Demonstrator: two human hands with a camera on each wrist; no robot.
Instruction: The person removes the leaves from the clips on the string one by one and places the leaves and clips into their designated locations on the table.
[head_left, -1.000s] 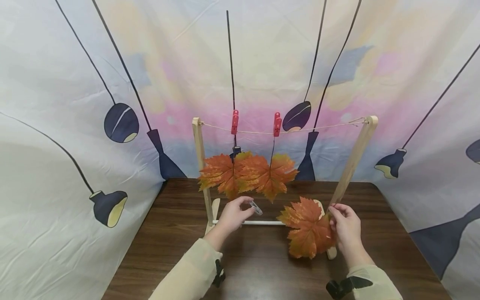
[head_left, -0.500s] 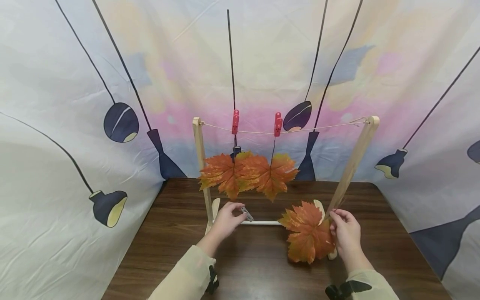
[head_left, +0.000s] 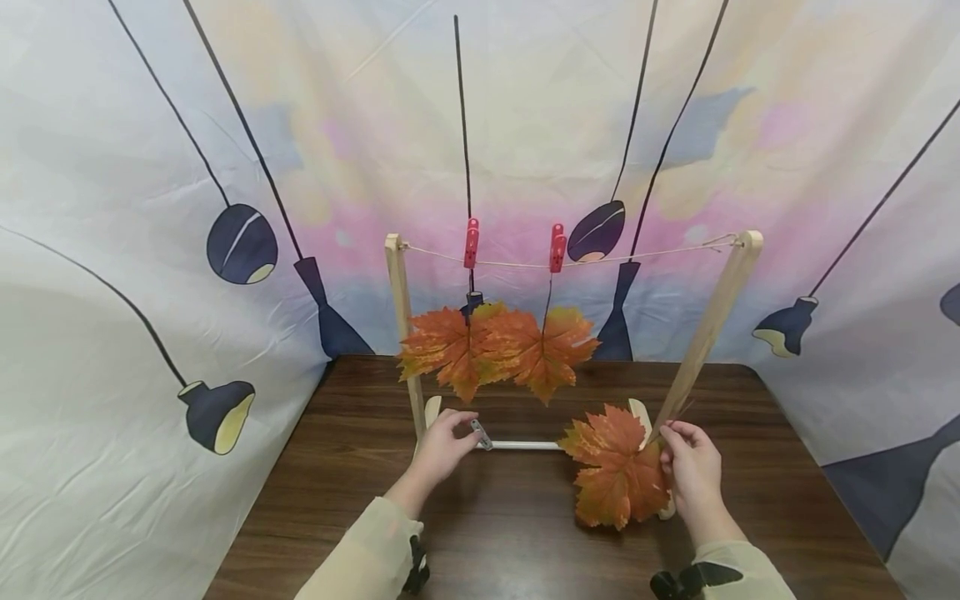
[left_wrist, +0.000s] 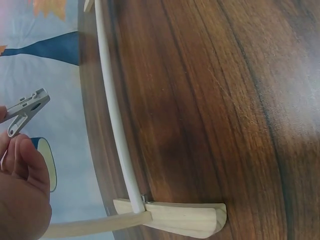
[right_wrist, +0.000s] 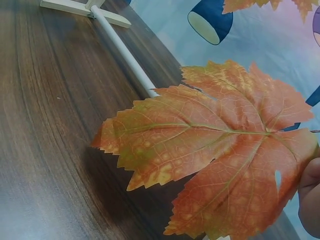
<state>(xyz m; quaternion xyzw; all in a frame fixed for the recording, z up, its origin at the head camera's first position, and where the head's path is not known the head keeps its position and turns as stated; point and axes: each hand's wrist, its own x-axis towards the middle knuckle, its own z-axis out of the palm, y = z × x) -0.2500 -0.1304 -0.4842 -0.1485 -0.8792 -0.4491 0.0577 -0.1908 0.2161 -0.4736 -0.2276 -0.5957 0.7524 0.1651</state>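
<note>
My left hand [head_left: 442, 454] pinches a grey clothespin [left_wrist: 30, 109] between thumb and fingertips, to the left of the frame's middle. In the head view the pin overlaps the white crossbar [head_left: 525, 446]. My right hand [head_left: 693, 467] holds an orange maple leaf [right_wrist: 220, 145] by its edge near the stem, in front of the right post. Behind and above the hands, two similar orange leaves [head_left: 442, 346] hang overlapping from a string [head_left: 510, 265]. Red clothespins [head_left: 471, 243] clip them to it.
A wooden left post [head_left: 401, 308] and right post [head_left: 705, 333] carry the string. Their wooden feet [left_wrist: 185, 217] stand on the brown table [head_left: 510, 533]. Behind the table hangs a cloth backdrop [head_left: 360, 108] printed with lamps.
My left hand has moved left and slightly down with the grey clothespin, which has turned a little. The leaf in my right hand has dropped slightly; the hanging leaves stay put.
</note>
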